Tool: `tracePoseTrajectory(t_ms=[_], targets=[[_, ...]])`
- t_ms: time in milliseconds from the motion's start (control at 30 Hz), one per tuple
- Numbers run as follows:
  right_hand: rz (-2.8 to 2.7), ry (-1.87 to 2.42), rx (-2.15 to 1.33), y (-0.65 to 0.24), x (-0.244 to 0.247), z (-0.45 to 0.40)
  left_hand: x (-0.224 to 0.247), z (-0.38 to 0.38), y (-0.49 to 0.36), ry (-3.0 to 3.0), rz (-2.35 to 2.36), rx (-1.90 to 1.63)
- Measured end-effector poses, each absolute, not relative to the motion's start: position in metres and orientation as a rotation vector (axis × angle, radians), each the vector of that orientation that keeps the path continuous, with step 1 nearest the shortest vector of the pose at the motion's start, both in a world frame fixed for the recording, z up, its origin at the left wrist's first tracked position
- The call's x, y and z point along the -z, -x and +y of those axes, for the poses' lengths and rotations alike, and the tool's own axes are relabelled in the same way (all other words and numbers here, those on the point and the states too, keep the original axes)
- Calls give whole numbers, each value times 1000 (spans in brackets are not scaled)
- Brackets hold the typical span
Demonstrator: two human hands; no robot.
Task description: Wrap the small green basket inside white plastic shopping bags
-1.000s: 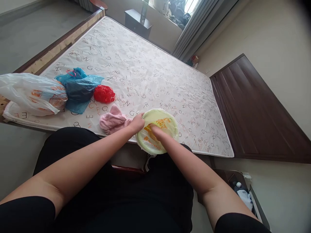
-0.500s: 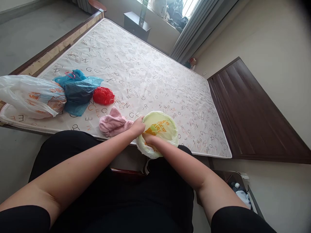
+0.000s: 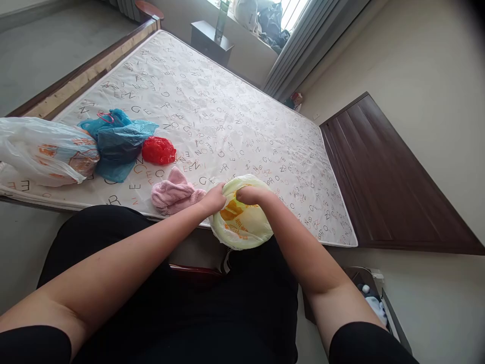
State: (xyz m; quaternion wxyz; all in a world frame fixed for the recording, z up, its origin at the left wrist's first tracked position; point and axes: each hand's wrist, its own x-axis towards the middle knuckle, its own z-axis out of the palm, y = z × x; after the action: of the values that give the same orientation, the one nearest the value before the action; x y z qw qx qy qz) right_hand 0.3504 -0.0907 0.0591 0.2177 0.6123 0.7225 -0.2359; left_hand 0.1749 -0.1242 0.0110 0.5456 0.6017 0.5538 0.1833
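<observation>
A round, pale yellow plastic bag bundle with orange print [image 3: 242,227] sits at the near edge of the bare mattress [image 3: 231,116], partly over my lap. My left hand [image 3: 214,198] grips its left rim. My right hand [image 3: 252,194] presses into its top edge, fingers pointing left toward my left hand. What lies inside the plastic is hidden. A crumpled pink towel [image 3: 174,193] lies just left of my left wrist, touching it.
Farther left on the mattress lie a red plastic bag [image 3: 159,150], a blue plastic bag [image 3: 119,144] and a white printed plastic bag [image 3: 43,151]. A dark wooden headboard [image 3: 394,177] lies right of the mattress. An open box [image 3: 373,301] sits on the floor at lower right.
My right hand has moved from the bundle's middle up to its top edge. The bundle has turned slightly, and its print now shows lower down.
</observation>
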Motion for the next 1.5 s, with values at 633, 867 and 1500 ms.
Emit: tracePoseTrajectory(t_ms=[633,867,1500], targets=[[1917,-2236,1285,-426,-33,-70,10,-100,-166,-1565,1302,-364],[1874,-2159,1691,-404,-25,-99,-16,-120,-166,-2189,1266,-559],[2168,-2457,1591,-408,-24,-168,-25,-133,-158,-2309,1634,-186]])
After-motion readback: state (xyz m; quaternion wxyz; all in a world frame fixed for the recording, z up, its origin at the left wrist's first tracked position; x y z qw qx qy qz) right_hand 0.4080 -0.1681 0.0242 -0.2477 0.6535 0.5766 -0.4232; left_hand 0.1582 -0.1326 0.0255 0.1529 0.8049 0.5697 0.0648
